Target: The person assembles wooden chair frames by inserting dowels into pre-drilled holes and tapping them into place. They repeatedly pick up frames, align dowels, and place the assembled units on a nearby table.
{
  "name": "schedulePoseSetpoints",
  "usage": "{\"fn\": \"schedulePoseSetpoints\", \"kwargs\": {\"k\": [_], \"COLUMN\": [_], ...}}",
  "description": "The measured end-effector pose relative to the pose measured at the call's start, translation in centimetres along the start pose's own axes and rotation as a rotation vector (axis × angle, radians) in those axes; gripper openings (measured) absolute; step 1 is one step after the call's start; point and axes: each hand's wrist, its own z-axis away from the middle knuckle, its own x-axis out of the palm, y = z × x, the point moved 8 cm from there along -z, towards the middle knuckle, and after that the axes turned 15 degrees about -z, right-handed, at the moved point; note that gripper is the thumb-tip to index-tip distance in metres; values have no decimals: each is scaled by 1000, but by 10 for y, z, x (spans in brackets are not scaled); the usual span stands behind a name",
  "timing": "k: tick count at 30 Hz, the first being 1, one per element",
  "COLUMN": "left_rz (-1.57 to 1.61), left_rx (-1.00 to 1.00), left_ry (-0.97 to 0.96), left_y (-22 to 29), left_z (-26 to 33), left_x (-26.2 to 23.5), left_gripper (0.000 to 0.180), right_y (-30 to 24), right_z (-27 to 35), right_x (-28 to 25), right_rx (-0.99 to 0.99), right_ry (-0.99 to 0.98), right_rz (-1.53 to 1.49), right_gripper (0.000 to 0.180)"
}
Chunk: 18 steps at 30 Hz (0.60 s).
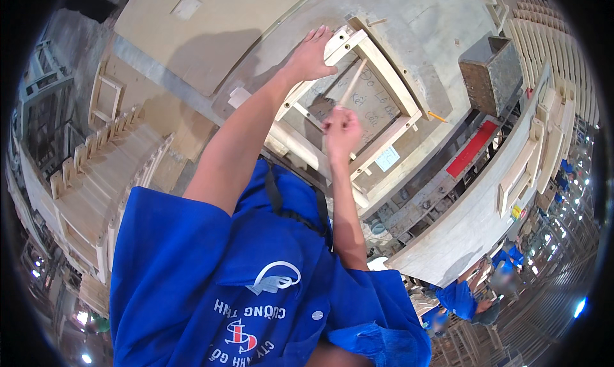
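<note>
- The square wooden frame [348, 101] lies flat on the workbench [422, 21]; every place below is told from this frame.
- The left hand [311, 55] lies spread, palm down, on the frame's far corner, fingers open, pinning rather than clasping.
- The right hand [342, 130] is closed in a fist round the lower end of a thin wooden stick [352, 82], which slants up across the frame's open middle. I cannot tell whether its far tip touches the board beneath.
- To do this well, I judge the left palm should bear straight down so the frame cannot skate, while the right hand works the stick with short, controlled strokes, staying clear of the left fingers.
- A second frame part [300, 146] lies just beside the frame's near edge, under the right forearm.
- Containers: a grey metal box [492, 72] stands on the bench, well to the right of the frame, its top open; its inside is too dark to tell what it holds.
- Stacked pale frame pieces [96, 181] stand well to the left of the frame; more stand beyond the box.
</note>
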Motion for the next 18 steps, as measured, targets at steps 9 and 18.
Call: {"fn": "schedulePoseSetpoints", "kwargs": {"k": [9, 18], "left_rz": [31, 38], "left_rx": [-14, -39], "left_ry": [-30, -64], "left_y": [3, 7], "left_z": [1, -1], "left_x": [-5, -9], "left_gripper": [94, 93], "right_y": [71, 53], "right_z": [-25, -55], "right_x": [38, 23], "right_rx": [297, 265], "right_ry": [-12, 30], "right_rz": [-210, -284], "right_gripper": [21, 24]}}
